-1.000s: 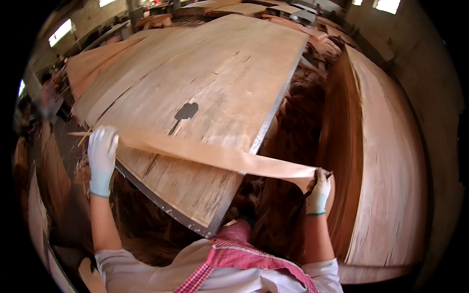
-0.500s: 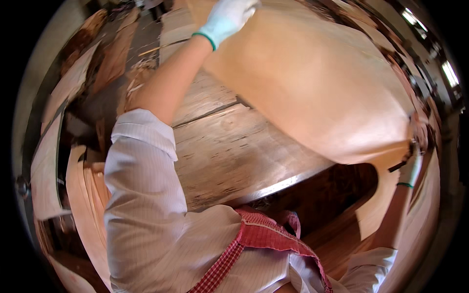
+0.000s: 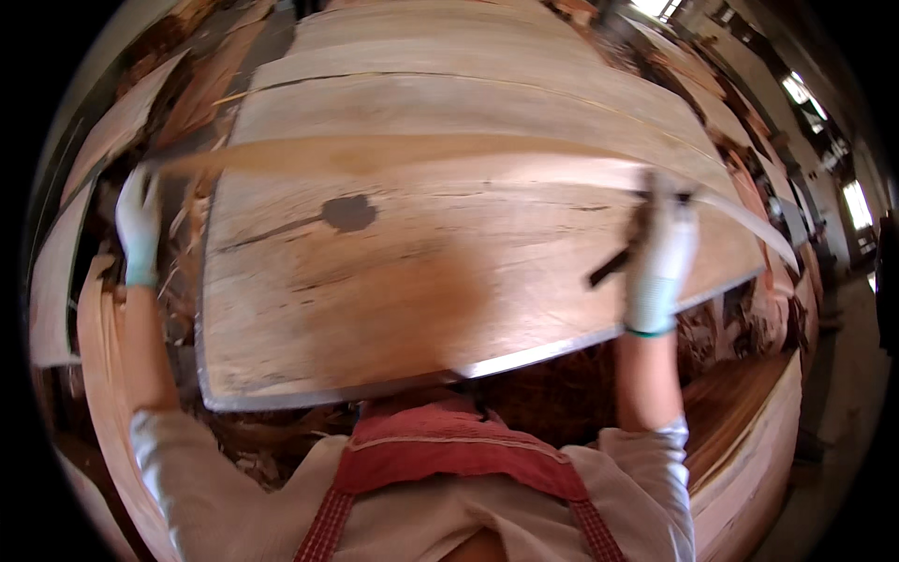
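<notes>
A thin, light-brown sheet of wood veneer (image 3: 403, 150) stretches between my two gloved hands, blurred by motion and seen nearly edge-on. My left hand (image 3: 140, 220), in a white glove with a pale green cuff, pinches its left end, off the left side of the table. On the right, my right hand (image 3: 663, 258) is closed at the sheet's near edge, and a dark tool (image 3: 611, 269) juts out from it. The tool's exact kind is blurred. Beneath the sheet lies a wood-topped table (image 3: 281, 351) with a metal front edge and a dark knot-shaped patch.
Veneer pieces (image 3: 110, 309) stand upright by my left arm, and a veneer stack (image 3: 749, 459) sits at the lower right. Torn wood scraps (image 3: 552, 398) lie below the table's front edge. More long sheets (image 3: 126, 140) line the far left.
My left hand has come down from the far middle to the left side. My right hand has moved left over the table. The sheet has swung from a raised broad spread to a low band across.
</notes>
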The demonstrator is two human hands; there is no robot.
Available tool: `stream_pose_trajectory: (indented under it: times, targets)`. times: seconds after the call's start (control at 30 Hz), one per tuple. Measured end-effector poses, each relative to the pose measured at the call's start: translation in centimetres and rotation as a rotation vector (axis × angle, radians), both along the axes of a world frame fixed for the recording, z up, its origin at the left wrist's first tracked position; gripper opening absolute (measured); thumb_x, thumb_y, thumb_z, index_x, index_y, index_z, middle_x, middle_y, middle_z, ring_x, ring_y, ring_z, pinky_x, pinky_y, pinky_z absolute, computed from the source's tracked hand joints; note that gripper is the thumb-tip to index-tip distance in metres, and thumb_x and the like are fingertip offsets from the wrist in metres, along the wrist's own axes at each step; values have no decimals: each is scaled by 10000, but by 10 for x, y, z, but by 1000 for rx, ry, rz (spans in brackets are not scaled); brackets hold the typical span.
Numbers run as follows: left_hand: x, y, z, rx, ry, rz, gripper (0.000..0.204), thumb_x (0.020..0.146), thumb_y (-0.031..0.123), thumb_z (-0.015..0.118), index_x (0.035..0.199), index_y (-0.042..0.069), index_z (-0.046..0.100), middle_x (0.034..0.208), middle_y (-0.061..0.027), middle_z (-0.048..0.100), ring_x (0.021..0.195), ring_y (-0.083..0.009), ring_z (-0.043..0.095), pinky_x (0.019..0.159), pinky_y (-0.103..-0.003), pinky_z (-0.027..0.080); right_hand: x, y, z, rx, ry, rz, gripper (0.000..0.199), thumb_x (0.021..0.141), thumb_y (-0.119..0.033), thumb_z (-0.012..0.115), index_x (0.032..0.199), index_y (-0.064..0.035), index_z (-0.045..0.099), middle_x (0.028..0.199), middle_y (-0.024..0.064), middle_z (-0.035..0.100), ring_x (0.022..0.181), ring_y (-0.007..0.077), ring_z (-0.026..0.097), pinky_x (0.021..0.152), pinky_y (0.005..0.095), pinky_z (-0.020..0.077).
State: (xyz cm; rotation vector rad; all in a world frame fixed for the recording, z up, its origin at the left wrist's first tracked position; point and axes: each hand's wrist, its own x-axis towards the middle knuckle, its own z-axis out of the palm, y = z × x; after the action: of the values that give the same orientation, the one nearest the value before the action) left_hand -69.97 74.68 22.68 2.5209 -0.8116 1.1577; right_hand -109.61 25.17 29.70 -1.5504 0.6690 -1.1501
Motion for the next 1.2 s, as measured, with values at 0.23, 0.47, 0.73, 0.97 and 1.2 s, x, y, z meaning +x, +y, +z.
stream_pose_trajectory:
  times: [0.23, 0.47, 0.73, 0.97, 1.2]
  targets:
    - [-40, -4, -117, 106, 242, 210, 266, 878, 154, 581, 1099, 6, 594, 1087, -174, 620, 1001, -361, 575, 885, -439, 449, 51, -68, -143, 561, -34, 193, 175, 872, -201, 676, 790, -117, 545, 600, -42, 476, 414, 43, 359, 368, 216, 263]
    - [-57, -65, -222, 232, 384, 265, 253, 892, 159, 539, 1103, 41, 613, 1105, -190, 611, 1042, -367, 554, 912, -452, 416, 80, -130, -251, 591, 81, 72, 133, 825, -155, 668, 797, -89, 555, 659, 28, 579, 398, 66, 394, 345, 230, 289]
    - [-81, -76, -280, 97, 569, 165, 155, 797, 81, 572, 946, 50, 599, 931, -139, 596, 876, -335, 546, 803, -445, 424, 85, -137, -355, 639, 270, -127, 151, 806, -164, 665, 864, -39, 604, 645, 57, 602, 437, 114, 467, 389, 267, 369]
    - [-81, -81, -295, 81, 680, 218, 216, 783, 81, 589, 999, 73, 601, 1003, -144, 604, 956, -337, 561, 843, -443, 440, 71, -168, -386, 595, 332, -297, 295, 863, -341, 658, 769, -73, 579, 597, 29, 556, 447, 122, 473, 389, 293, 378]
    - [-88, -60, -295, -966, 1194, -9, 186, 878, 249, 545, 861, 76, 612, 654, -35, 505, 577, -149, 467, 497, -328, 384, 85, -167, -353, 560, 493, -111, 404, 909, -495, 540, 923, -106, 647, 666, 22, 569, 485, 129, 445, 396, 291, 356]
